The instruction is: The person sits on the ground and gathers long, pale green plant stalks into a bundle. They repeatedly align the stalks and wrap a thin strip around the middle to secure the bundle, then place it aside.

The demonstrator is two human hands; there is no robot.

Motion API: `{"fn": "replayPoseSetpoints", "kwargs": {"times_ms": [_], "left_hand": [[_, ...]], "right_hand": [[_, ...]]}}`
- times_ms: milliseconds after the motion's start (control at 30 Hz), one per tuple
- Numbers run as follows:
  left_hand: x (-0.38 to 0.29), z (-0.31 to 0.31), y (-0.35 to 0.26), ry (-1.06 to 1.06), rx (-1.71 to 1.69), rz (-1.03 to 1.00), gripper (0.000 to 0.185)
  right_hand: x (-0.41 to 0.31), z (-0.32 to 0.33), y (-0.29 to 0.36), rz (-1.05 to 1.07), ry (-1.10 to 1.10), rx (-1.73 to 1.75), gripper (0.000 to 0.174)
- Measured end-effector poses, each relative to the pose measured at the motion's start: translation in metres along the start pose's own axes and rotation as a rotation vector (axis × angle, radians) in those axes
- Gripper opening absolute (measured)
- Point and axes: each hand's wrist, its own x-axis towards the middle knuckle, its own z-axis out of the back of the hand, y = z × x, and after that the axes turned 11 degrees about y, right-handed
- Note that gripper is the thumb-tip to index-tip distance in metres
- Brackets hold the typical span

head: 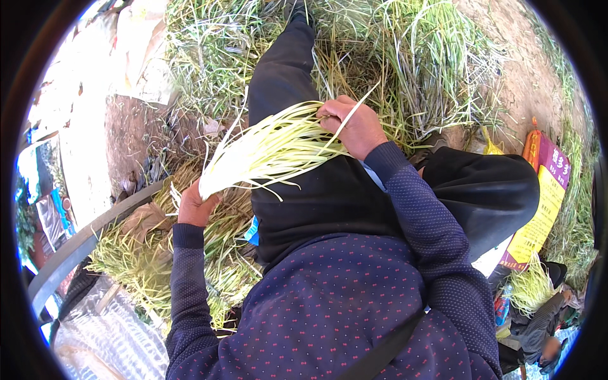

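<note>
A bunch of pale yellow, grass-like blanched chives (266, 145) lies spread in the air above my lap, with its white stem ends to the left. My left hand (195, 206) is wrapped around those stem ends. At the leaf end, my right hand (355, 124) pinches some of the blades between thumb and fingers. One long pale blade sticks up and right past this hand. Loose thin stems hang beside my left wrist. My black-trousered leg (285, 71) stretches forward beneath the bunch, and the other leg is bent to the right.
Cut green and yellowing leaves (418, 71) cover the ground ahead, with another heap (142, 270) at my left. A curved grey bar (95, 237) runs along the left. To the right lies a printed yellow-and-purple bag (536, 213). Another person (541, 327) is near a pale bunch (532, 287), lower right.
</note>
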Motion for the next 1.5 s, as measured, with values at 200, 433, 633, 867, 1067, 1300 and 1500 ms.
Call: {"fn": "replayPoseSetpoints", "kwargs": {"times_ms": [200, 433, 633, 867, 1067, 1300, 1500], "left_hand": [[0.004, -0.003, 0.003, 0.005, 0.031, -0.088, 0.049], [0.0, -0.006, 0.007, 0.005, -0.124, -0.028, 0.047], [0.0, -0.006, 0.007, 0.002, -0.09, -0.029, 0.045], [-0.001, -0.006, 0.003, -0.003, -0.061, -0.07, 0.04], [-0.003, -0.007, 0.002, -0.008, -0.101, -0.035, 0.046], [-0.002, -0.006, 0.001, -0.001, -0.07, -0.038, 0.047], [-0.002, -0.007, 0.002, 0.009, -0.096, -0.022, 0.046]], "right_hand": [[-0.002, -0.022, -0.031, -0.145, 0.062, 0.432, 0.012], [0.0, -0.013, -0.044, -0.497, -0.06, 0.902, 0.012], [0.004, -0.013, -0.024, -0.294, 0.077, 0.589, 0.026], [0.01, -0.012, -0.015, -0.108, 0.065, 0.245, 0.026], [0.016, -0.011, -0.015, -0.035, 0.063, 0.185, 0.019], [0.021, -0.014, -0.013, -0.117, 0.02, 0.13, 0.016], [0.016, -0.025, -0.039, -0.233, -0.102, 0.064, 0.017]]}}
